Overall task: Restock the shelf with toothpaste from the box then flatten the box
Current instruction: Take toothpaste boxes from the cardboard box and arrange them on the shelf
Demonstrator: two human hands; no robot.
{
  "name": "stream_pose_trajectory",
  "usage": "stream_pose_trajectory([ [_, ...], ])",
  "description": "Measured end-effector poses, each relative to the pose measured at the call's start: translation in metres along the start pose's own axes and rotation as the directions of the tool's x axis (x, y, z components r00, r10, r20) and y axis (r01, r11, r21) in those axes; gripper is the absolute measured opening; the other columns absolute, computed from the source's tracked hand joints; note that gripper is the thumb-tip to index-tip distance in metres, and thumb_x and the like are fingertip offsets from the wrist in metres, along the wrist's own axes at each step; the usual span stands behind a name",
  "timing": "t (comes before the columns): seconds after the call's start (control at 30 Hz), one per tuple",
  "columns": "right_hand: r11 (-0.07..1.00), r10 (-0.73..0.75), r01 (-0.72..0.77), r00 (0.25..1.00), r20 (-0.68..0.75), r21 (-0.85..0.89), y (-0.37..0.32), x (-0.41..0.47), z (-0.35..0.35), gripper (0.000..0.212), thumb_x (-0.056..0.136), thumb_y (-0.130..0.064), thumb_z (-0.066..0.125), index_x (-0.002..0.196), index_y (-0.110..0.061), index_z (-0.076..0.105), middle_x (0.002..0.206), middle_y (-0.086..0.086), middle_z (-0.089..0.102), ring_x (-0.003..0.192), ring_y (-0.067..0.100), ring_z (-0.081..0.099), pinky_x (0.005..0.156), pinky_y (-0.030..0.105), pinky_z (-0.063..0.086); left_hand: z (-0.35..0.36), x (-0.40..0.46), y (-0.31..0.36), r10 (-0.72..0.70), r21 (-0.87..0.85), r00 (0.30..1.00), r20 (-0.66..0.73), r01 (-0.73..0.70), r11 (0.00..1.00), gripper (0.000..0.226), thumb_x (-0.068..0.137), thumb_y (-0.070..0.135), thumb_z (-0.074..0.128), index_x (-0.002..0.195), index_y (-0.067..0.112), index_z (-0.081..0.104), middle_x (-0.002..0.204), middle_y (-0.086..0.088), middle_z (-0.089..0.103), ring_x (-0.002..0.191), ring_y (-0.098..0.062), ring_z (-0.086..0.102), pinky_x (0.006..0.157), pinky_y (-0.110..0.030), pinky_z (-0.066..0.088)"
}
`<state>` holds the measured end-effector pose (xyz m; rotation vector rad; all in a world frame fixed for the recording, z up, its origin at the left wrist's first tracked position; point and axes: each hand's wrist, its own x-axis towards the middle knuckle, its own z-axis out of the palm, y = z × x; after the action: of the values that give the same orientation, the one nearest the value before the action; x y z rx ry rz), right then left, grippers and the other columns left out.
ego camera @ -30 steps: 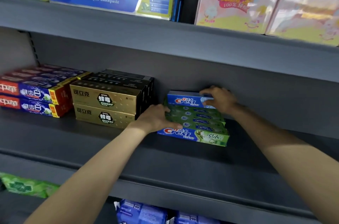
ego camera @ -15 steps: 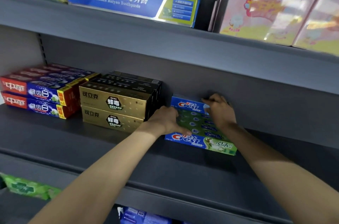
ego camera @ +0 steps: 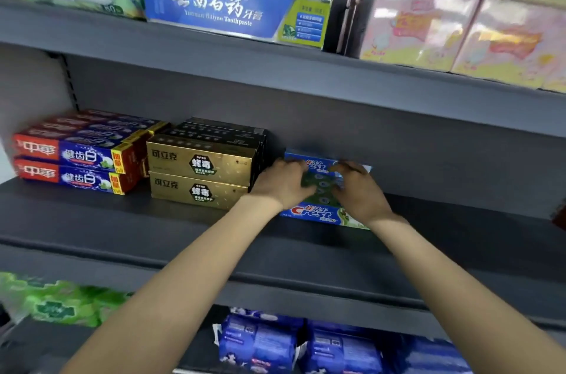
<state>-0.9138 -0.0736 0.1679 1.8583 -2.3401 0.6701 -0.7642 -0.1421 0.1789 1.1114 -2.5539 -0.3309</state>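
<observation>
A stack of blue-and-green Crest toothpaste boxes (ego camera: 318,213) lies on the grey middle shelf (ego camera: 306,254), right of the gold boxes. One more blue Crest box (ego camera: 320,164) stands on edge at the back of the stack. My left hand (ego camera: 283,182) rests on the stack's left part, fingers bent down onto the green tops. My right hand (ego camera: 358,189) lies on the right part, and its fingertips touch the rear blue box. The supply box is not in view.
Gold toothpaste boxes (ego camera: 199,177) touch the stack's left side, with red-and-blue boxes (ego camera: 73,165) farther left. Bare shelf runs to the right. Blue Yunnan Baiyao boxes (ego camera: 232,9) and pink packs (ego camera: 459,27) fill the shelf above; blue packs (ego camera: 260,343) sit below.
Both hands have drawn together over the Crest stack: the left moved up onto its top, and the right slid left from the rear box's end. The camera has come closer.
</observation>
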Motion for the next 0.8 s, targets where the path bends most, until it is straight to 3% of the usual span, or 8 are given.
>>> stream_pose_trajectory([
  [0.17, 0.998, 0.037, -0.040, 0.997, 0.062, 0.056, -0.035, -0.049, -0.006, 0.026, 0.089, -0.014, 0.053, 0.112, -0.017, 0.063, 0.117, 0.010, 0.064, 0.108, 0.030, 0.059, 0.090, 0.036, 0.049, -0.014, -0.061, -0.001, -0.009, 0.018, 0.992, -0.127, 0.011, 1.000, 0.024, 0.092, 0.030, 0.051, 0.112, 0.020, 0.059, 0.109, -0.007, 0.067, 0.098, -0.027, 0.063, 0.085, -0.039, 0.053],
  [0.3, 0.983, -0.025, 0.000, 0.990, 0.136, 0.183, -0.071, -0.103, 0.004, 0.020, 0.090, -0.017, 0.053, 0.104, -0.019, 0.067, 0.105, 0.008, 0.069, 0.100, 0.029, 0.062, 0.086, 0.041, 0.051, -0.023, -0.140, -0.004, 0.103, 0.293, 0.976, -0.194, -0.043, 0.955, 0.026, 0.097, 0.029, 0.039, 0.110, 0.016, 0.057, 0.102, -0.009, 0.067, 0.096, -0.032, 0.063, 0.071, -0.034, 0.046],
  [0.37, 0.973, -0.058, 0.017, 0.983, 0.175, 0.229, -0.094, -0.129, 0.015, 0.020, 0.090, -0.017, 0.051, 0.102, -0.020, 0.067, 0.102, 0.009, 0.070, 0.098, 0.030, 0.063, 0.085, 0.042, 0.051, -0.023, -0.179, -0.011, 0.097, 0.354, 0.980, -0.172, -0.030, 0.935, 0.027, 0.098, 0.031, 0.035, 0.109, 0.017, 0.056, 0.104, -0.008, 0.067, 0.099, -0.031, 0.062, 0.071, -0.034, 0.045],
  [0.63, 0.959, -0.194, 0.093, 0.905, 0.379, 0.269, -0.214, -0.217, 0.082, 0.020, 0.085, -0.018, 0.051, 0.093, -0.019, 0.069, 0.094, 0.012, 0.071, 0.092, 0.032, 0.064, 0.079, 0.038, 0.052, -0.021, -0.324, -0.094, -0.261, 0.261, 0.962, -0.081, 0.273, 0.926, 0.030, 0.094, 0.032, 0.042, 0.103, 0.015, 0.065, 0.105, -0.014, 0.066, 0.100, -0.035, 0.062, 0.075, -0.037, 0.048],
  [0.8, 0.933, -0.264, 0.104, 0.848, 0.460, 0.345, -0.317, -0.257, 0.135, 0.018, 0.088, -0.016, 0.052, 0.091, -0.012, 0.069, 0.092, 0.014, 0.070, 0.089, 0.031, 0.064, 0.077, 0.039, 0.052, -0.035, -0.423, -0.188, -0.401, 0.306, 0.916, -0.024, 0.388, 0.869, 0.033, 0.096, 0.032, 0.041, 0.101, 0.010, 0.064, 0.097, -0.014, 0.066, 0.092, -0.033, 0.063, 0.060, -0.033, 0.039],
])
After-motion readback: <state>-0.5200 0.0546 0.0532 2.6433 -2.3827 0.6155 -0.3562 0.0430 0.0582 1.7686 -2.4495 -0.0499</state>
